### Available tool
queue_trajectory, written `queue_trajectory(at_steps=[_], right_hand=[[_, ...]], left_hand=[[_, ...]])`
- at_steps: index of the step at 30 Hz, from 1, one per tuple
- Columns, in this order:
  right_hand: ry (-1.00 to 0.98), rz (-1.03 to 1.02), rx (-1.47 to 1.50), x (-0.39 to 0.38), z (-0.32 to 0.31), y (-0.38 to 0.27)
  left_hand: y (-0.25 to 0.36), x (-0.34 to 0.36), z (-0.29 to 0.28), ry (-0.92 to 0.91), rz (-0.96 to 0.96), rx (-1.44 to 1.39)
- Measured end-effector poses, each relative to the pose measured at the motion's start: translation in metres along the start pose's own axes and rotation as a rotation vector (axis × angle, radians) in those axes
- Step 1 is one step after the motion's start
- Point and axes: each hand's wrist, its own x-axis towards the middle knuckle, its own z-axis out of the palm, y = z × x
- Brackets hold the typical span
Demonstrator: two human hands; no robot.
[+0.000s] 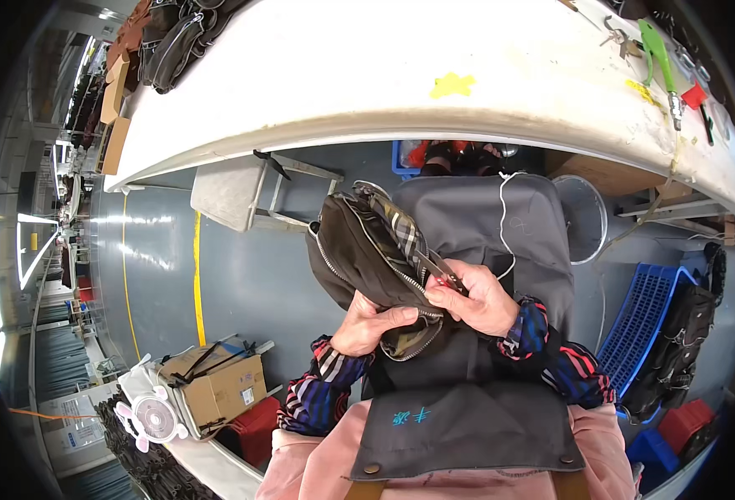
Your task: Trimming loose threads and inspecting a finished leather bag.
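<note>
A dark olive zippered bag [342, 246] with plaid lining [397, 217] is held over a dark grey padded cloth [484, 208] on my lap. My left hand [367, 325] grips the bag's lower part, thumb along the open zipper. My right hand [476, 300] is closed around dark metal scissors [442, 267] with a bit of red, their blades lying at the zipper edge beside the lining. A white cord [509, 242] runs over the grey cloth to the right of the bag.
A white table [334, 58] ahead carries dark bags [176, 42] and tools [659, 58]. Below are a grey stool [226, 192] and a wire-rimmed bin [580, 217]. Blue crates [634, 325] stand right; a cardboard box [217, 383] and white fan [155, 417] sit lower left.
</note>
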Motion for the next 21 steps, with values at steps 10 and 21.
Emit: queue_trajectory(at_steps=[10, 21], right_hand=[[0.123, -0.169, -0.143, -0.007, -0.001, -0.003], [0.302, -0.521, -0.816, -0.033, -0.003, -0.022]], left_hand=[[0.004, 0.0, 0.004, -0.002, 0.032, 0.036], [0.006, -0.001, 0.007, -0.042, 0.121, 0.208]])
